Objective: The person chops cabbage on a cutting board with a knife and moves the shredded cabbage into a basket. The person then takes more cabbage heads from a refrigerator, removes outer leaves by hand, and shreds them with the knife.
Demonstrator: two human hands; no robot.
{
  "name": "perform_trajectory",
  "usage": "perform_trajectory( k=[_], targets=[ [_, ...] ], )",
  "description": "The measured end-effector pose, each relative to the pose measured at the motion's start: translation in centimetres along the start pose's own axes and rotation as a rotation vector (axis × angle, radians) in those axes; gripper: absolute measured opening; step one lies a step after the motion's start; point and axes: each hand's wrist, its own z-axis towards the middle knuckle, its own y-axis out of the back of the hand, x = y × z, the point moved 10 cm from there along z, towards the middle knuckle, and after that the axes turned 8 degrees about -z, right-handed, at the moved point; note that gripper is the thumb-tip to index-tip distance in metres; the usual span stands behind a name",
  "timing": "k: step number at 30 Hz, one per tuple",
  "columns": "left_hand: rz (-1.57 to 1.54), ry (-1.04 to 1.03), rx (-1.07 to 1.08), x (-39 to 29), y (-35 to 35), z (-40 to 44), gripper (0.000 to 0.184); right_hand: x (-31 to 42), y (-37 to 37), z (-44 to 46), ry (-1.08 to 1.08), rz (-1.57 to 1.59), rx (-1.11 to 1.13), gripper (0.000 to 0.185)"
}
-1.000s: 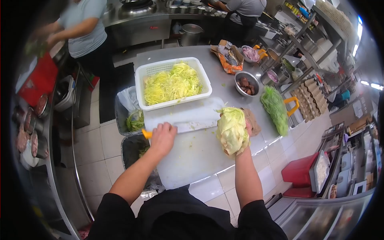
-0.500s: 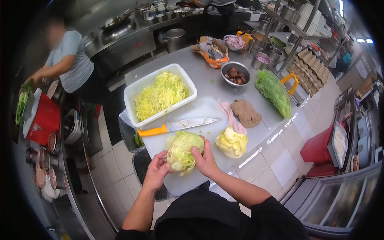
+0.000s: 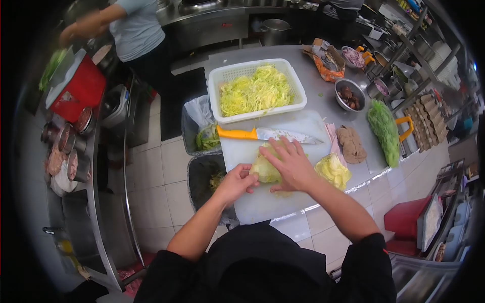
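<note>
A pale green lettuce piece lies on the white cutting board. My right hand rests over it with fingers spread. At its left edge, my left hand pinches the lettuce between thumb and fingers. Just beyond both hands a knife with an orange handle lies across the board, blade pointing right. Another yellowish lettuce piece sits at the board's right edge, beside a pink cloth and a brown cloth. Shredded lettuce fills a white basket behind the board.
A metal bowl of brown pieces, an orange bag and bagged greens stand at the right. Two lined bins are left of the board. A person works at the far left beside a red container.
The knife was released from my left hand. The lettuce, held up between both hands half a second ago, is now down on the board, with my right hand spread over it.
</note>
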Motion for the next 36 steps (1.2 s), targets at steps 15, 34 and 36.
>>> perform_trajectory(
  k=[15,34,36],
  targets=[
    [0.329,-0.35,-0.044,-1.0,0.0,3.5,0.024,0.5,-3.9,2.9,0.098,0.018,-0.092,0.077],
    [0.508,-0.329,-0.525,0.8,13.3,-6.8,0.046,-1.5,-2.1,1.0,-0.06,0.227,-0.396,0.07],
    [0.774,-0.309,-0.552,1.6,13.5,-7.7,0.052,-1.4,-2.0,1.4,-0.065,0.239,-0.398,0.07]
  ],
)
